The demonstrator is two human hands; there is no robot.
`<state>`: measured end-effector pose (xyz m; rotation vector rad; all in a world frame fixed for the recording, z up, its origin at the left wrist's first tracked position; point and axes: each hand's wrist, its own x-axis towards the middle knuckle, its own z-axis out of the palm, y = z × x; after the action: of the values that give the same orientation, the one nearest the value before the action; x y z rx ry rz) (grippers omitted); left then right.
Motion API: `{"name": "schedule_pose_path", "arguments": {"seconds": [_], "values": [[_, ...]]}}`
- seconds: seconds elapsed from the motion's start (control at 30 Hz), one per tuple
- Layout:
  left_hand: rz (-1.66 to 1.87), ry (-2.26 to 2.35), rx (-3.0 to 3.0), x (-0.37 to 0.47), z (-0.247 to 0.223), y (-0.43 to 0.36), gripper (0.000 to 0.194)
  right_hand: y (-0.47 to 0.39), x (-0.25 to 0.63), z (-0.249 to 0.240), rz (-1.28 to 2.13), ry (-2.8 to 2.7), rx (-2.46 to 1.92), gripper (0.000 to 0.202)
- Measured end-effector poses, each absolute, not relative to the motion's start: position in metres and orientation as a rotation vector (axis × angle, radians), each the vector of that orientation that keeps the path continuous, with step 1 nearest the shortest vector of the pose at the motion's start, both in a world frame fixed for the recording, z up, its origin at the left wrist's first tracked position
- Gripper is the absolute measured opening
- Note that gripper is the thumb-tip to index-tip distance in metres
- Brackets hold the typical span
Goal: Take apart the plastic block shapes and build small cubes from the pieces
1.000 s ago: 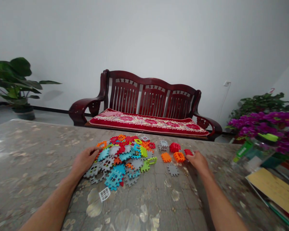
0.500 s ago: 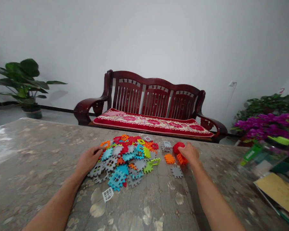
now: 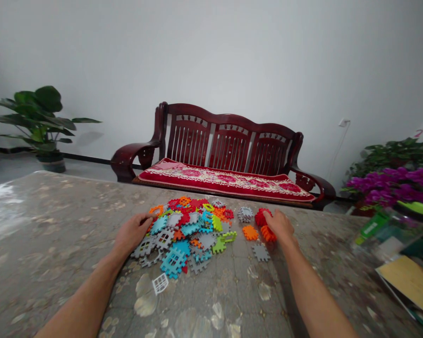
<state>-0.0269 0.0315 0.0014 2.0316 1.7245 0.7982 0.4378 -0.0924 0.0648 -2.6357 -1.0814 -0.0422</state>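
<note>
A heap of toothed plastic building tiles [image 3: 185, 230] in blue, grey, red, orange and green lies mid-table. My left hand [image 3: 136, 231] rests at its left edge, fingers loosely stretched out and holding nothing I can see. To the right of the heap, my right hand [image 3: 281, 226] has its fingers closed at a stack of red tiles [image 3: 262, 216]; its far fingers are partly hidden. Orange tiles [image 3: 268, 234] are piled just in front of the red ones. Nearby lie a single orange tile [image 3: 250, 233], a grey tile [image 3: 261, 252] and a stack of grey tiles [image 3: 246, 214].
A white window-shaped piece [image 3: 160, 283] lies in front of the heap on the patterned tablecloth [image 3: 204, 310]. At the right stand a clear container with a green lid [image 3: 414, 208], a brown notebook [image 3: 411, 281] and purple flowers [image 3: 391, 185]. A wooden bench [image 3: 229, 145] stands beyond the table.
The view has shifted slightly, moving everything a little to the right. Both hands keep nearly the same places, the right at the red stack and the left at the heap's edge.
</note>
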Motion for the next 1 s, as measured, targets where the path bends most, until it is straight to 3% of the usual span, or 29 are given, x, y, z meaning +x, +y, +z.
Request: {"name": "schedule_pose_path", "arguments": {"seconds": [0.3,0.47,0.57,1.0], "values": [[0.763,1.760,2.028,-0.026,0.000,0.031,0.041,-0.104,0.431,0.067,-0.130,-1.023,-2.547,0.053],[0.775,1.760,1.998,-0.025,0.001,0.029,0.038,-0.112,0.380,0.039,-0.093,-1.174,-1.879,0.052],[0.781,1.727,1.991,-0.024,0.003,0.028,0.040,-0.116,0.339,0.021,-0.001,-1.290,-1.694,0.046],[0.840,1.701,1.952,-0.023,0.003,0.027,0.040,-0.127,0.298,0.003,0.087,-1.492,-1.627,0.033]]}}
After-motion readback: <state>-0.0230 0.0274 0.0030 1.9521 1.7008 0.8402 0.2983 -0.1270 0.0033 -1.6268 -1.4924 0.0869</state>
